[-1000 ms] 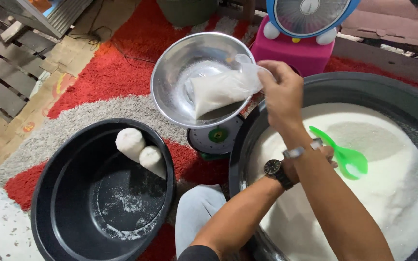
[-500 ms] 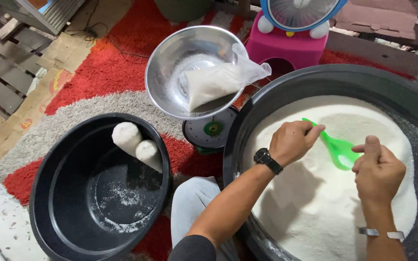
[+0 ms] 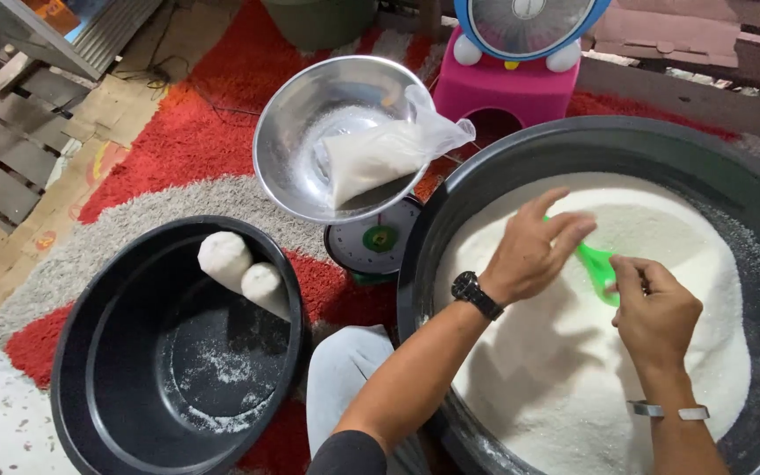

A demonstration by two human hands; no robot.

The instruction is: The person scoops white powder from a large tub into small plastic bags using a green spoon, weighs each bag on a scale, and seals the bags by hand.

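hands meet over a big black round tub heaped with fine white grain, the person's own two, both low above the mound. left hand, with a black wristwatch on its wrist, is half open, fingers spread and loosely bent, fingertips at the upper end of a small bright green plastic scoop; whether it really grips the scoop cannot be told, since the hand hides that end. right hand, with a pale metal band at the wrist, is curled mostly closed, thumb and forefinger at the scoop's lower end, apparently pinching it. the scoop lies right on top of the white grain, near the middle of the tub, only a short green stretch showing between the two hands. just beside the tub on its left stands a round dial scale carrying a shiny steel bowl, and in the bowl rests a clear plastic bag partly filled with the same white grain, its loose top hanging over the rim. farther left sits a smaller black basin holding two tied white bags against its far wall and a dusting of spilled grain on its bottom. a red and grey shaggy rug lies under it all.
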